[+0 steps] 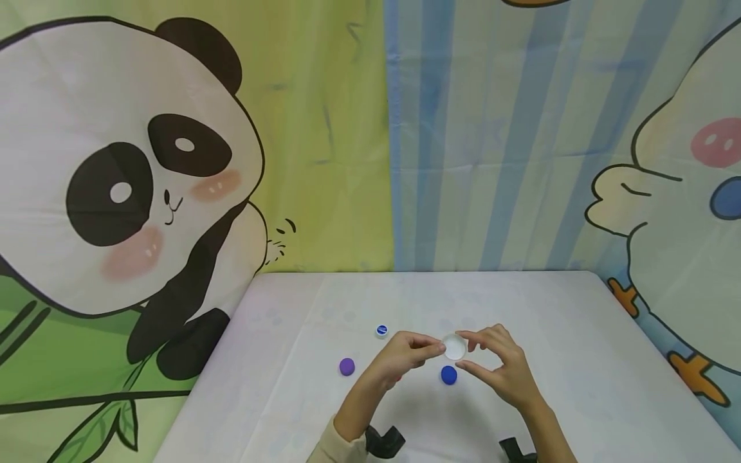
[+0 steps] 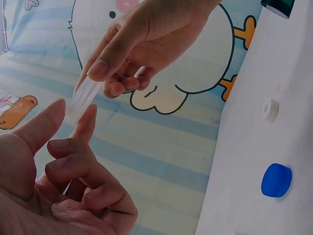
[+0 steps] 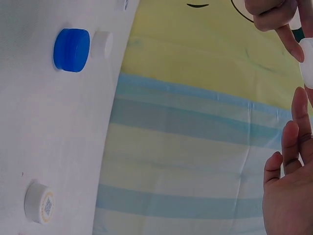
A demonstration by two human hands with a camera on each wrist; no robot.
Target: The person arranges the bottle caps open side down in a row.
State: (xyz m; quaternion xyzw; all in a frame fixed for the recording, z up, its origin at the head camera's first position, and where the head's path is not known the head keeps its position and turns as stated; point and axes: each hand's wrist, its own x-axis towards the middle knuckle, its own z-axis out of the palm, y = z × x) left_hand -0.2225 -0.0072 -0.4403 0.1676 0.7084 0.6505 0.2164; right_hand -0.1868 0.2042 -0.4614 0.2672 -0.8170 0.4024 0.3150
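Both hands hold up a round white cap [image 1: 454, 347] above the table. My right hand [image 1: 499, 361] spans it, index finger at the upper rim and thumb at the lower. Thumb and index finger of my left hand [image 1: 408, 352] pinch its left edge. The left wrist view gives the white cap [image 2: 84, 100] nearly edge-on, between the right hand [image 2: 146, 44] above and the left hand [image 2: 73, 181] below. At the right border of the right wrist view, the cap [image 3: 307, 61] is partly cut off. A blue bottle cap [image 1: 448, 375] lies below the hands.
On the white table [image 1: 301, 411] lie a purple cap [image 1: 347, 366] and a white cap with a blue label [image 1: 381, 330]. Another white cap [image 3: 39, 203] with a printed top lies beside the blue one. A dark green object [image 2: 279, 7] shows in the left wrist view. Printed curtains [image 1: 324, 141] stand behind.
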